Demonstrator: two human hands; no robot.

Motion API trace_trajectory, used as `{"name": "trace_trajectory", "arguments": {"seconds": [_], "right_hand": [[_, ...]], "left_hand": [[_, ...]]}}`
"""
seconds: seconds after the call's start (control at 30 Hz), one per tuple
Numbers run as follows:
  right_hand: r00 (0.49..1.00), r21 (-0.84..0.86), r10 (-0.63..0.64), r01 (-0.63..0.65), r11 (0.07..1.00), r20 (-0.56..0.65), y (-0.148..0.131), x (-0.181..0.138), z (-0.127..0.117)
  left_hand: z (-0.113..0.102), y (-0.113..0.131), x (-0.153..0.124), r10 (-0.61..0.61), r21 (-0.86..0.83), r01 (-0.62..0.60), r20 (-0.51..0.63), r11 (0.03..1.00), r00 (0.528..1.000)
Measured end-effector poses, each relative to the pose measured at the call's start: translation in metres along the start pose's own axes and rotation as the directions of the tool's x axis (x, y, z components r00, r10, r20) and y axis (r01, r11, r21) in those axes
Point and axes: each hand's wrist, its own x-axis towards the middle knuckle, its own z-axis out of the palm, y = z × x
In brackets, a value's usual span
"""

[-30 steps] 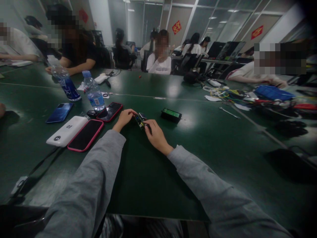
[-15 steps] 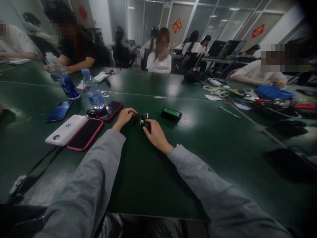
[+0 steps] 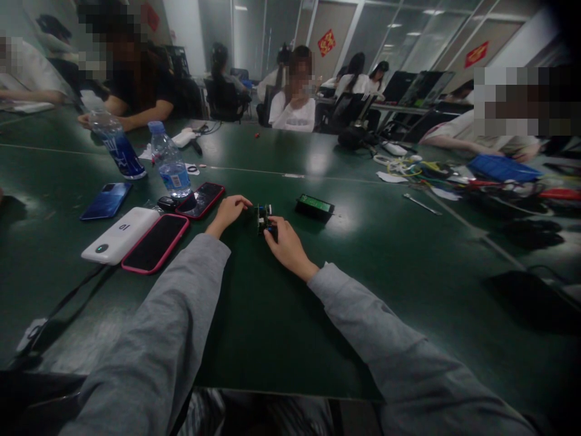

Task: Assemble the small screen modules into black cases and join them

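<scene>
A small circuit board assembly (image 3: pixel 261 221) stands upright on the dark green table, with white and blue parts on it. My right hand (image 3: pixel 287 243) grips its right side between thumb and fingers, which hide part of it. Just left of the board, my left hand (image 3: pixel 230 213) rests with its fingers stretched toward it, a small gap between. Nothing shows in that hand. Beyond my right hand lies a black case (image 3: pixel 315 208) with a green board on top.
Phones (image 3: pixel 155 243), a white power bank (image 3: pixel 118 236) and two bottles (image 3: pixel 170 162) occupy the left side. A metal tool (image 3: pixel 422 204) lies to the right, near tangled cables (image 3: pixel 408 166) and a blue tray (image 3: pixel 503 168). Several people sit around the table and behind it.
Both hands hold nearly the same pose. The view has shifted very slightly, and the board appears almost unmoved in my right hand.
</scene>
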Motion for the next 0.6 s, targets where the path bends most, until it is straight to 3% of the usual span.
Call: {"name": "trace_trajectory", "arguments": {"seconds": [0.6], "right_hand": [[1.000, -0.023, -0.024, 0.024, 0.999, 0.010, 0.0001, 0.0015, 0.0007]], "left_hand": [[0.0012, -0.0004, -0.0001, -0.006, 0.002, 0.006, -0.006, 1.000, 1.000]]}}
